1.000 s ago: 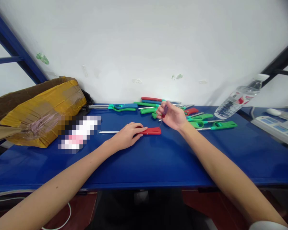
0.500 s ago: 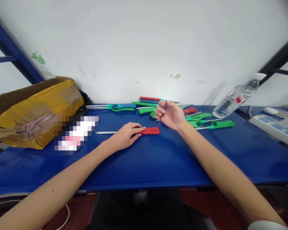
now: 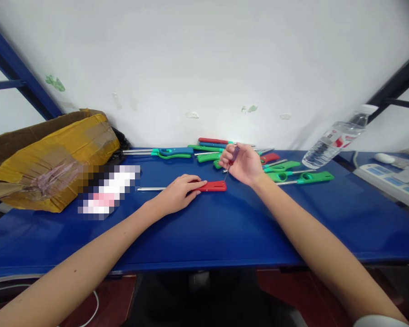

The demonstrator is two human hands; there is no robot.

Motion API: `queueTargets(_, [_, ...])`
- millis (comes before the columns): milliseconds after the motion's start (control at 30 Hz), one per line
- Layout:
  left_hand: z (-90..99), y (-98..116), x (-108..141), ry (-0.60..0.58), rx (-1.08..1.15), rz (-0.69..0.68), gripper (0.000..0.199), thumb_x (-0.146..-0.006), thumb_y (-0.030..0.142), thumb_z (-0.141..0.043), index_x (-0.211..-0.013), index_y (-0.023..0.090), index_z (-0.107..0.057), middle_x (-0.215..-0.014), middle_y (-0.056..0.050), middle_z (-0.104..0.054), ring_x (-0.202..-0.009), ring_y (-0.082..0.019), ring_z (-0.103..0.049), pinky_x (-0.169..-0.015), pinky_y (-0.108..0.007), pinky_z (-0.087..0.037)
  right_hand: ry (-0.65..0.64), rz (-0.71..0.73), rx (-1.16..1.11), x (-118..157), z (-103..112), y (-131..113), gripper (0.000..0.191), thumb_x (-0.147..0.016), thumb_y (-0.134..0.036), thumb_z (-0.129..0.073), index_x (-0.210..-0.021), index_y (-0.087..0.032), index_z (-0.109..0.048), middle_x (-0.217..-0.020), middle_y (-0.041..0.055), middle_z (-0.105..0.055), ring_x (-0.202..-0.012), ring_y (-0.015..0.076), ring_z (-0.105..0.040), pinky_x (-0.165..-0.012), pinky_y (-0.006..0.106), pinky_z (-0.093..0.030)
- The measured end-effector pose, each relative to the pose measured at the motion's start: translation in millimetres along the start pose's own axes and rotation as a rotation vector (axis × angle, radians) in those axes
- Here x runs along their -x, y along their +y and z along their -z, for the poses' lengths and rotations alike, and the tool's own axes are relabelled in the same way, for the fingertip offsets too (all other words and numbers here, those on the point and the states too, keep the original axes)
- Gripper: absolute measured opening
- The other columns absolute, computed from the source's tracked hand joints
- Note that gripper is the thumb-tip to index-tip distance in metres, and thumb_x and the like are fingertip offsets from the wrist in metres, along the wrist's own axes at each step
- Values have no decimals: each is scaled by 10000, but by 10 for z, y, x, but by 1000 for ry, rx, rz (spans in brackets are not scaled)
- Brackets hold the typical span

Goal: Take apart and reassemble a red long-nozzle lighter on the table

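Observation:
A long-reach lighter (image 3: pixel 215 186) with a red handle and a thin metal tube lies flat on the blue table, its tube pointing left. My left hand (image 3: pixel 181 193) is closed over the middle of it, fingers and thumb on either side of the handle. Above the handle's right end, my right hand (image 3: pixel 242 164) is curled around a small screwdriver (image 3: pixel 236 153) with a purplish, see-through handle. Its thin shaft slants down so that the tip is at the handle's end; whether it sits in a hole I cannot tell. The fingers partly hide the screwdriver's handle.
Behind my right hand lie several green, red and blue lighters (image 3: pixel 315 176). More lighters (image 3: pixel 172 152) rest along the wall. At left stands a taped cardboard box (image 3: pixel 57 168) beside a blurred-out patch. A water bottle (image 3: pixel 337 138) and a white scale-like device (image 3: pixel 390 181) are at right.
My right hand has turned slightly around the screwdriver, so more of its handle shows between the fingers. My left hand and the red lighter have stayed in place.

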State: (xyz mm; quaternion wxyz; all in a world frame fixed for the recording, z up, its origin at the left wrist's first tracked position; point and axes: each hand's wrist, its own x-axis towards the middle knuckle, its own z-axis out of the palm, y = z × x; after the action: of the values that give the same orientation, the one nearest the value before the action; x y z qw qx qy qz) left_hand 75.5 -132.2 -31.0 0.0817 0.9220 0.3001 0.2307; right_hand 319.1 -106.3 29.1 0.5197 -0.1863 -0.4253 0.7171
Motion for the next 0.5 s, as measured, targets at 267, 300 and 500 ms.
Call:
queueTargets(267, [-9, 6, -8, 22, -16, -16, 386, -979, 224, -472, -1352, 223, -576, -1286, -104, -602, -1158, -232, -571, -1009, -405, -477, -41, -13, -14, -4, -28, 11, 407, -929, -508, -527, -651, -220, -456, -486, -88, -187, -452, 107, -261, -546, 249, -414])
queueTargets(300, [-10, 6, -8, 22, -18, -16, 387, -979, 224, -472, -1353, 224, -574, -1286, -103, -602, -1158, -231, -570, -1011, -403, -477, -54, -10, -27, 7, -36, 10, 373, -928, -501, -516, -684, -220, -486, -488, -89, -188, -456, 110, -262, -546, 250, -412])
queueTargets(500, [-8, 7, 1, 7, -23, -11, 387, -981, 218, -472, -1355, 206, -571, -1295, -103, -595, -1164, -231, -560, -1020, -405, -467, -84, -57, 61, 35, -81, 8, 285, -940, -408, -533, -729, -217, -524, -563, -49, -351, -535, 128, -379, -574, 256, -419])
